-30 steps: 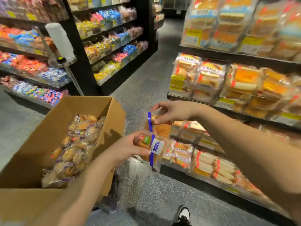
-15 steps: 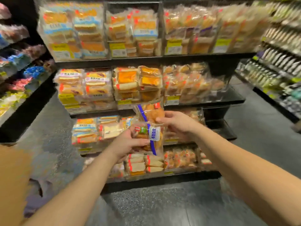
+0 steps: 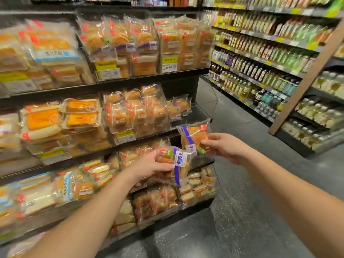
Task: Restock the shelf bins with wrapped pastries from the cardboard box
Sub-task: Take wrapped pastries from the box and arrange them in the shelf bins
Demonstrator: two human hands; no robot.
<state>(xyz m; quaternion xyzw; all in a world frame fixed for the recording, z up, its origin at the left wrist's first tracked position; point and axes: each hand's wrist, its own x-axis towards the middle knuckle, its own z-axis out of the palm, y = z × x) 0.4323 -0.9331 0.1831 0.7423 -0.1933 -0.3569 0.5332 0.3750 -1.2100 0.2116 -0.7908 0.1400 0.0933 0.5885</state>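
The left hand (image 3: 149,167) holds one wrapped pastry (image 3: 178,164) with its fingers curled round the side of the pack. This pack is clear, with a blue stripe and a white label on it. The right hand (image 3: 223,146) pinches a second wrapped pastry (image 3: 194,137) by its right edge, thumb on the front. That pack sits a bit higher and to the right of the first one, and their corners overlap. Both packs are up in the air in front of the right end of the shelf, near the second shelf board from the floor.

Behind the hands, the shelf bins (image 3: 141,116) are full of bread and cake in clear bags, with yellow price tags (image 3: 124,135) along the front edges. The bin (image 3: 183,110) at the right end of the middle shelf has only a few packs in it. On the right, across the grey floor (image 3: 251,202), stands another shelf with rows of bottles (image 3: 251,71).
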